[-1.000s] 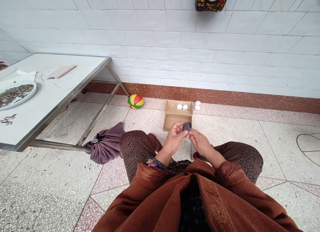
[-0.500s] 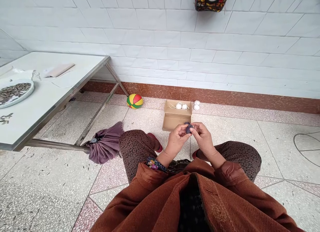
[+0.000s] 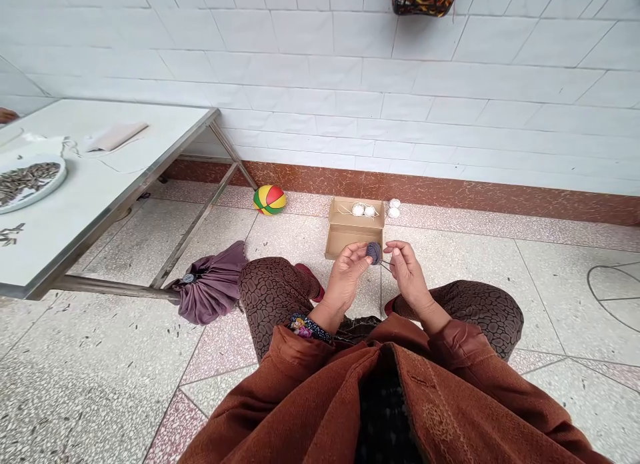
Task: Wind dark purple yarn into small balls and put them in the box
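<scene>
A small ball of dark purple-grey yarn point(image 3: 373, 253) is pinched in the fingers of my left hand point(image 3: 346, 275), between my knees. Strands of the same yarn run from the ball to my right hand point(image 3: 407, 272), whose thumb and fingertips are closed on them. Just beyond my hands, an open cardboard box point(image 3: 354, 241) lies on the floor. White yarn balls point(image 3: 359, 209) rest against its raised lid, and two more white balls point(image 3: 394, 208) sit on the floor to the right of it.
A white table point(image 3: 165, 127) at left bears a plate point(image 3: 60, 177) of seeds or husks and a folded cloth point(image 3: 117, 136). A coloured ball point(image 3: 269, 200) and a purple folded umbrella point(image 3: 215, 284) lie near its legs. Another person's hand point(image 3: 7, 115) shows at the far left.
My hands have drawn apart slightly. The yarn ball now sits in my left fingers, and strands stretch across to my right. A person's hand has appeared at the table's far left.
</scene>
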Available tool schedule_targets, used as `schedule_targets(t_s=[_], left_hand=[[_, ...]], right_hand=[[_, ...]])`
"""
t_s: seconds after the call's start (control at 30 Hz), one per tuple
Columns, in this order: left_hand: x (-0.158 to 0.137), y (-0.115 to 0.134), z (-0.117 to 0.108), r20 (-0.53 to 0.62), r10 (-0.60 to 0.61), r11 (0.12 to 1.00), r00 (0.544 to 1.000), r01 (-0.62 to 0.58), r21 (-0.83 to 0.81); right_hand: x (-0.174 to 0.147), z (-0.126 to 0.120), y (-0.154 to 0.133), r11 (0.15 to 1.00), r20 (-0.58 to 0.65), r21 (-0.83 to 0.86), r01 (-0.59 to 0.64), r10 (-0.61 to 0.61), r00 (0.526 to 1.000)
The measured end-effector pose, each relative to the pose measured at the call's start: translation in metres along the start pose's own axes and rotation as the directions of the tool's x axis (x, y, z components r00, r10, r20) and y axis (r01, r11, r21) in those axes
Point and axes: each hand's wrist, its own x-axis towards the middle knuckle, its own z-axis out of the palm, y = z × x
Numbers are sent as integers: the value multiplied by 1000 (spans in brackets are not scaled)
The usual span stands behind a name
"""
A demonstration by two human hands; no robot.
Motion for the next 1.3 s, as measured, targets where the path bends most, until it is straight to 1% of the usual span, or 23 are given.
schedule_targets(t_s=[0.03, 0.1, 0.17, 0.2, 0.27, 0.33, 0.4, 0.5, 0.6, 0.7, 0.77, 0.87, 0.97, 1.1, 1.2, 1.3], left_hand=[[1, 1, 0, -13, -9, 999, 1000, 9, -51], [2, 4, -1, -36, -51, 992, 998, 46, -120], [4, 6, -3, -67, -95, 985, 993, 85, -148], [4, 7, -5, -84, -109, 984, 991, 95, -150], [5, 6, -8, -123, -108, 987, 986, 92, -131], [5, 3, -11, -153, -77, 995, 985, 66, -72], [5, 0, -12, -159, -16, 999, 987, 23, 37], [3, -3, -13, -97, 71, 972, 993, -47, 230], [0, -5, -12, -16, 91, 940, 996, -80, 331], [-4, -6, -8, 65, 21, 942, 998, -41, 332], [-7, -6, -5, 118, -31, 952, 992, -7, 307], [-10, -6, -3, 169, -76, 967, 983, 31, 254], [-12, -7, -2, 176, -126, 973, 976, 87, 215], [-13, -8, -2, 159, -188, 975, 969, 164, 153], [-13, -8, -1, 145, -211, 973, 967, 194, 128], [-14, -8, 0, 128, -221, 971, 967, 205, 124]], right_hand=[[-2, 1, 2, 999, 6, -30, -18, 18, 1000], [-7, 4, 6, 992, 84, -123, -7, 17, 996], [-14, 6, 10, 980, 179, -186, 75, -42, 983], [-16, 7, 11, 973, 198, -198, 121, -81, 977], [-20, 6, 9, 955, 193, -214, 204, -164, 967], [-20, 3, 2, 934, 182, -234, 271, -232, 955], [-18, -2, -9, 911, 176, -249, 329, -292, 940], [-11, -10, -25, 873, 149, -273, 405, -377, 914], [-2, -17, -33, 833, 110, -327, 447, -436, 893], [9, -21, -31, 828, 79, -369, 421, -424, 902], [14, -21, -25, 860, 29, -359, 363, -379, 925], [16, -18, -17, 924, -53, -278, 262, -287, 956], [13, -15, -13, 965, -75, -186, 183, -200, 977], [9, -14, -12, 985, -74, -138, 103, -114, 991], [9, -17, -12, 985, -75, -142, 95, -107, 991], [9, -19, -12, 975, -74, -167, 143, -157, 985]])
